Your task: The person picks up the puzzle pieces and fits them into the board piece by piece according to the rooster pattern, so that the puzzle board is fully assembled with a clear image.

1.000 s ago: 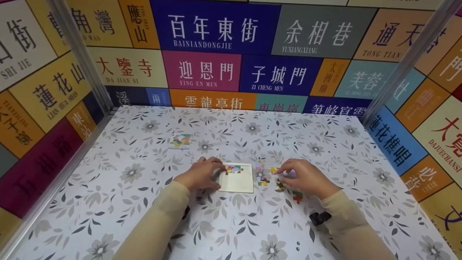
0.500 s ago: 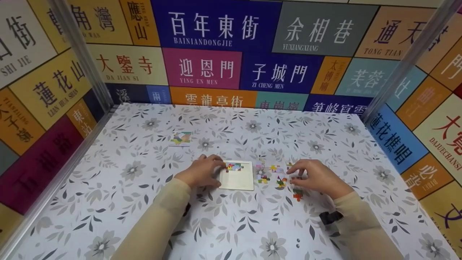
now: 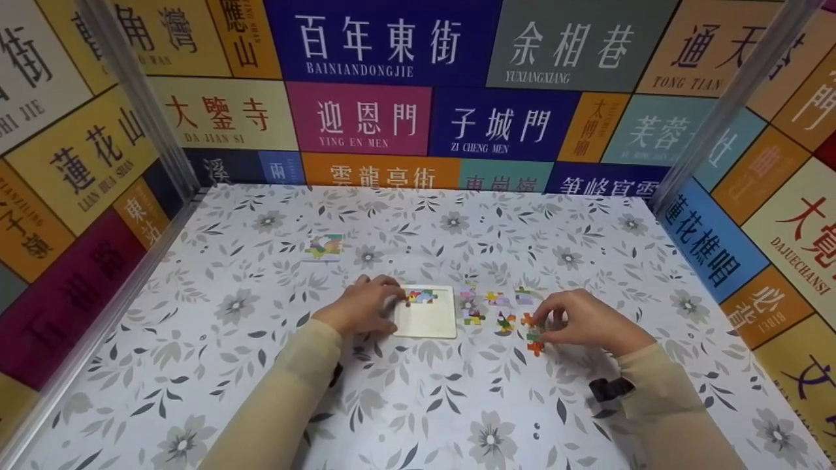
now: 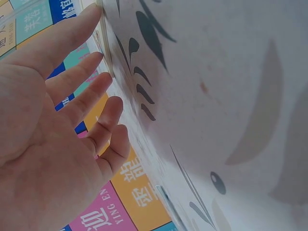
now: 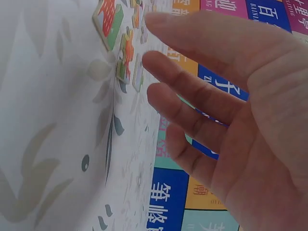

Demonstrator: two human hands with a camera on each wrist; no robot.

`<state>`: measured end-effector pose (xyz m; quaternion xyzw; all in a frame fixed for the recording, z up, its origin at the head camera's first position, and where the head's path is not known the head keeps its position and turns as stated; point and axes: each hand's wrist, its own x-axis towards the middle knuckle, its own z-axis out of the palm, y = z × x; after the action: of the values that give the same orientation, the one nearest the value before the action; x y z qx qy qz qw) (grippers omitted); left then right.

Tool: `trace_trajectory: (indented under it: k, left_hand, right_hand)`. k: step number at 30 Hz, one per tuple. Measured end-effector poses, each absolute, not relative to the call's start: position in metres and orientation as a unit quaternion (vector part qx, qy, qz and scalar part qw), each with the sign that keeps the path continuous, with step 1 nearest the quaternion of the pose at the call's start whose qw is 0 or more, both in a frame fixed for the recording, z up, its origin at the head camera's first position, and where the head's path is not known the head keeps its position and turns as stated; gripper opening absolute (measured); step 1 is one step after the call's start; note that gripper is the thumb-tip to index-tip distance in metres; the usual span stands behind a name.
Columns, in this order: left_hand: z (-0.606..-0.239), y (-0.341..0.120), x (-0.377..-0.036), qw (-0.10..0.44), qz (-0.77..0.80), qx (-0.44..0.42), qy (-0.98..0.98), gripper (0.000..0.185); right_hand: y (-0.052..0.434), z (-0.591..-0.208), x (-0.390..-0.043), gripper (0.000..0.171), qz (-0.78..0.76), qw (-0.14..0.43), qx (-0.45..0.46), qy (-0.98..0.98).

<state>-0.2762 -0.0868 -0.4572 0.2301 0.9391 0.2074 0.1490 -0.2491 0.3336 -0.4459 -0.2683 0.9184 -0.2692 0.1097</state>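
My left hand [image 3: 367,305] rests at the left edge of a pale, shallow puzzle tray [image 3: 428,323], thumb and fingertips touching its rim. In the left wrist view the fingers [image 4: 86,103] are loosely bent. A few joined jigsaw pieces [image 3: 421,297] lie along the tray's upper left. My right hand [image 3: 581,320] is just right of the loose pieces, its fingertips beside an orange-and-green jigsaw piece [image 3: 535,346]. The right wrist view shows the fingers [image 5: 185,89] relaxed, holding nothing, with a red-and-green piece [image 5: 109,21] near the thumb.
Several loose jigsaw pieces [image 3: 498,299] lie between the tray and my right hand. A small picture card or puzzle [image 3: 322,248] sits farther back on the left. Printed sign panels [image 3: 385,42] enclose the flower-patterned table [image 3: 261,391] behind and at the sides.
My right hand has moved right, away from the middle loose pieces, uncovering a piece at the upper right of the group. The left hand has stayed at the tray's edge.
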Motion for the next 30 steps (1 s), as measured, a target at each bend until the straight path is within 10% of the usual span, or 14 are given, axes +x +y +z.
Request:
trace_trajectory:
  k: [30]
  left_hand:
    - [-0.460, -0.089, -0.276, 0.140, 0.211, 0.235, 0.939, 0.058]
  right_hand:
    - [0.333, -0.460, -0.248, 0.019, -0.275, 0.117, -0.276, 0.914]
